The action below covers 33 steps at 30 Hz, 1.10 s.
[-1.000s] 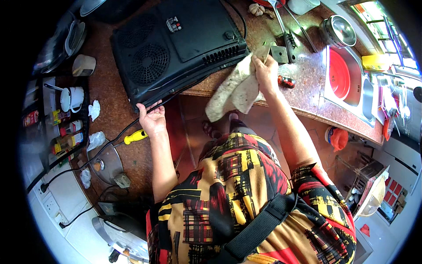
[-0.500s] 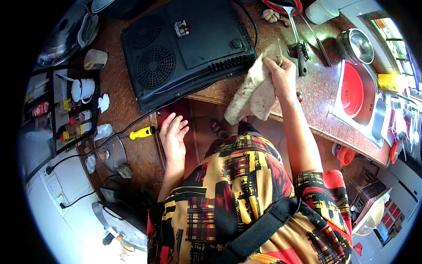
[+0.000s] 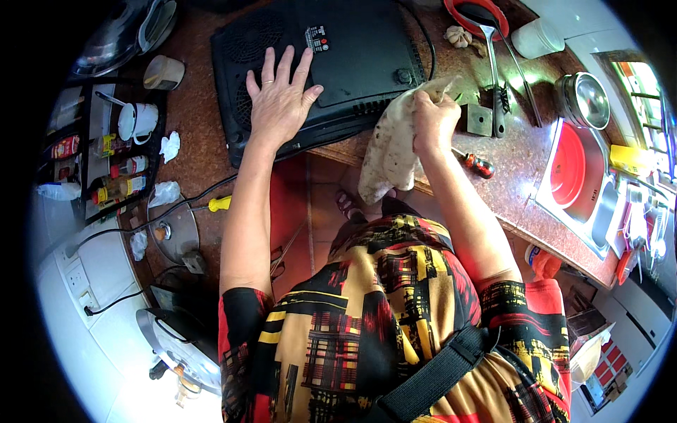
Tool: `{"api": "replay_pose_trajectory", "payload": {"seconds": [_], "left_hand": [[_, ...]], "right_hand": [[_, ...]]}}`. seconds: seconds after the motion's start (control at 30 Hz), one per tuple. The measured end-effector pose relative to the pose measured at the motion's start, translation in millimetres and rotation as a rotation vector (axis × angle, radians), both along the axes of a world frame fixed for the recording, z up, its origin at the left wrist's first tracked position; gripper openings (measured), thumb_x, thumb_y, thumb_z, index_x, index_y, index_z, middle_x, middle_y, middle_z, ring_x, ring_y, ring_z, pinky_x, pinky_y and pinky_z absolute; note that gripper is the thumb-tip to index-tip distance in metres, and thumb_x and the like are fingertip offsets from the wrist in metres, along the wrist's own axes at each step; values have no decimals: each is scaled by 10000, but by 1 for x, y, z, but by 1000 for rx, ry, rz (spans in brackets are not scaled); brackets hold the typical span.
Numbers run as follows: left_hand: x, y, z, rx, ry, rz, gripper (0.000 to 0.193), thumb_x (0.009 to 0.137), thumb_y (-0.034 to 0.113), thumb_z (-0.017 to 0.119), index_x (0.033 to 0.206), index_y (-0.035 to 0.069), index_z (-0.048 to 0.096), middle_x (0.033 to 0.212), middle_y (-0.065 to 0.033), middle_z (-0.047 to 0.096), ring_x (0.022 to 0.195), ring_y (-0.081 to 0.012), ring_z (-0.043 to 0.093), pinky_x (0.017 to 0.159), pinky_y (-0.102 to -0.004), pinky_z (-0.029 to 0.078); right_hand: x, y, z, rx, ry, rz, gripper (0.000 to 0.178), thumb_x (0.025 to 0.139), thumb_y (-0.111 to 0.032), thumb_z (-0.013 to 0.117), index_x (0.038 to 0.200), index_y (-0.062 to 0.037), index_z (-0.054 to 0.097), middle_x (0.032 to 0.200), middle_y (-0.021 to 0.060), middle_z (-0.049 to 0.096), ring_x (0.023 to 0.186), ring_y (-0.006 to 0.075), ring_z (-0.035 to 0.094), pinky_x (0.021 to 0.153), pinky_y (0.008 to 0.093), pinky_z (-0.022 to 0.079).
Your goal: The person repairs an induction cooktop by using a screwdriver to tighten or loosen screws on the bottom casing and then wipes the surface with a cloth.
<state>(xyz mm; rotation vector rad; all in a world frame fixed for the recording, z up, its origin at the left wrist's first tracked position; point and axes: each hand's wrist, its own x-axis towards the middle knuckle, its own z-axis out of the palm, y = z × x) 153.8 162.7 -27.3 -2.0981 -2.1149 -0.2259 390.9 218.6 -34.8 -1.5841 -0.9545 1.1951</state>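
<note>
A black appliance [image 3: 352, 63], apparently an induction cooker lying underside up, rests on the brown counter with its round fan grilles and label showing. My left hand [image 3: 281, 106] lies spread across its left half, a ring on one finger, partly covering a grille. Bunched in my closed right hand [image 3: 434, 123] is a stained, pale rag [image 3: 388, 144]. The rag meets the appliance's near right corner and hangs past the counter's front edge. Just right of that hand lies a screwdriver [image 3: 479, 166] with a red and black handle.
A small grey metal block [image 3: 479, 120], a long-handled utensil [image 3: 494, 77] and garlic [image 3: 458, 37] lie right of the cooker. Farther right, a red basin [image 3: 566, 162] sits in the sink. A yellow-handled screwdriver [image 3: 219, 204] and a glass lid [image 3: 180, 236] are at the left. A black cord [image 3: 201, 192] crosses the counter.
My left hand has moved up from beside the counter edge onto the cooker. The rag in my right hand has shifted left to the cooker's corner, uncovering the metal block and red-handled screwdriver.
</note>
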Motion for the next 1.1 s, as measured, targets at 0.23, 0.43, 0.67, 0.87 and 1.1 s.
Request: {"api": "replay_pose_trajectory", "payload": {"seconds": [0.23, 0.43, 0.67, 0.87, 1.1], "left_hand": [[2, 4, -3, -31, 11, -1, 594, 977, 520, 345, 1500, 248, 281, 1532, -122, 283, 1425, -343, 201, 1085, -637, 162], [1, 2, 3, -27, 25, -5, 602, 970, 510, 382, 1493, 223, 299, 1522, -146, 294, 1415, -355, 222, 1072, -650, 174], [-2, 0, -1, -34, 30, -14, 608, 970, 534, 355, 1501, 247, 279, 1530, -124, 288, 1416, -343, 226, 1074, -641, 179], [1, 7, -1, -24, 40, -4, 602, 972, 530, 355, 1496, 238, 295, 1529, -123, 289, 1416, -343, 226, 1080, -632, 177], [2, 1, 6, -73, 57, -8, 617, 962, 539, 368, 1496, 238, 296, 1531, -122, 287, 1420, -331, 224, 1096, -609, 166]], "right_hand": [[-53, -30, -9, 12, 30, -77, 169, 825, -39, 592, 676, 39, 577, 644, 66, 607, 597, 156, 556, 574, 349, 467], [-98, -59, -13, 2, 21, 28, 191, 781, -102, 594, 719, 79, 595, 662, 250, 613, 610, 325, 618, 648, 427, 487], [-51, -30, -9, 23, 164, -48, 110, 763, -14, 569, 664, 29, 590, 608, 53, 581, 539, 131, 505, 494, 326, 434], [26, 31, -30, 173, -136, -51, 138, 781, -68, 624, 696, 39, 635, 612, 60, 611, 574, 127, 538, 564, 326, 462], [64, 23, 16, 187, -72, 297, 108, 860, -94, 661, 898, 7, 662, 798, 47, 678, 687, 97, 580, 619, 280, 476]]}}
